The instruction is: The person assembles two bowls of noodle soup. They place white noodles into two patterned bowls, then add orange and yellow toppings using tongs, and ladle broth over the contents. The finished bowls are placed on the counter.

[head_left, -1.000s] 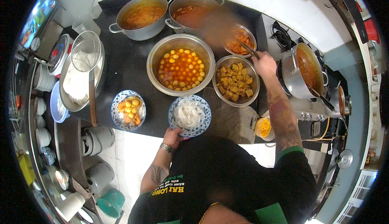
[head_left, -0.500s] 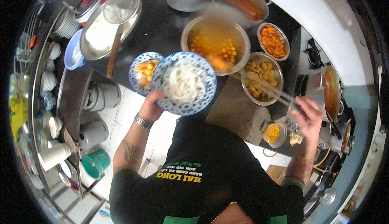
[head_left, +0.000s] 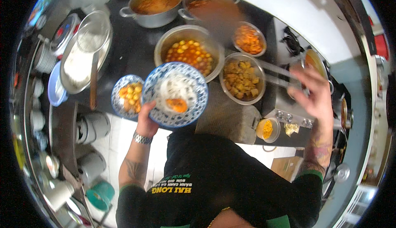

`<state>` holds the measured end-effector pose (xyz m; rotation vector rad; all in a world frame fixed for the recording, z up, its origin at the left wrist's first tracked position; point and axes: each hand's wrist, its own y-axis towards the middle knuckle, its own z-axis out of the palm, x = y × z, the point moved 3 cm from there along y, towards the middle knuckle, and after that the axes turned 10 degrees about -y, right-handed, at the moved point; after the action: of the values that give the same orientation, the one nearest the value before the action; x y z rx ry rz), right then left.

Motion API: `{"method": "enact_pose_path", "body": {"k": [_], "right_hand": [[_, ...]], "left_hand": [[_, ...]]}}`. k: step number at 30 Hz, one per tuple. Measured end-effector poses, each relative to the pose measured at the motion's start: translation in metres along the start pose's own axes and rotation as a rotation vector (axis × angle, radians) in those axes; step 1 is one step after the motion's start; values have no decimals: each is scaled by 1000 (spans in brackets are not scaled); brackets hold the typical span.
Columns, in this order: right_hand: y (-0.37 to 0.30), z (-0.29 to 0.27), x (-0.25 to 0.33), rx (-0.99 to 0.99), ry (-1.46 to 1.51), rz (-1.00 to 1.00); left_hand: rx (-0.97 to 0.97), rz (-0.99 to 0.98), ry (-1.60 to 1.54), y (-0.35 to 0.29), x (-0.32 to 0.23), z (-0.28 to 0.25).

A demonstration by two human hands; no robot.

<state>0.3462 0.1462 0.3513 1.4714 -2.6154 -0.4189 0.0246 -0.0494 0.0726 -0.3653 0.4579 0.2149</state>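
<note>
My left hand (head_left: 148, 120) grips the rim of a blue-and-white patterned bowl (head_left: 199, 106), thumb over its edge. White noodles (head_left: 171, 85) lie in it with an orange piece of food (head_left: 178, 105) on top. My right hand (head_left: 312, 91), smeared by motion, holds tongs (head_left: 274, 72) whose blurred arms reach leftward by a metal bowl of brownish-yellow chunks (head_left: 243, 79). Beyond the noodle bowl stands a metal pot (head_left: 160, 54) of small yellowish eggs (head_left: 185, 50) in red-brown broth. A smaller patterned bowl (head_left: 117, 106) with similar eggs sits beside my left hand.
Two pots of reddish soup (head_left: 153, 20) stand at the back, one partly veiled by a blur. Right of them is a bowl of orange pieces (head_left: 248, 40). A strainer (head_left: 94, 32) rests across a large basin (head_left: 66, 73) at left. A yellow-filled tub (head_left: 268, 129) sits near the counter edge.
An orange piece now lies on the noodles. My right hand and the tongs have drawn up and away from the egg pot. The whole view has shifted, with the counter items lying further left.
</note>
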Motion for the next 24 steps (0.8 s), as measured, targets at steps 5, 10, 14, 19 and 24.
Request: {"method": "enact_pose_path", "body": {"k": [5, 10, 14, 19, 24], "right_hand": [[18, 63, -77, 45, -426, 497], [42, 153, -138, 342, -490, 610], [67, 200, -163, 349, -548, 518], [94, 228, -182, 345, -587, 425], [91, 216, -183, 379, -536, 506]], "left_hand": [[-17, 22, -8, 1, -1, -7], [-31, 41, 0, 7, -2, -8], [-69, 20, 11, 9, -4, -4], [-19, 39, 8, 18, -5, 2], [-127, 6, 20, 28, -1, -6]]}}
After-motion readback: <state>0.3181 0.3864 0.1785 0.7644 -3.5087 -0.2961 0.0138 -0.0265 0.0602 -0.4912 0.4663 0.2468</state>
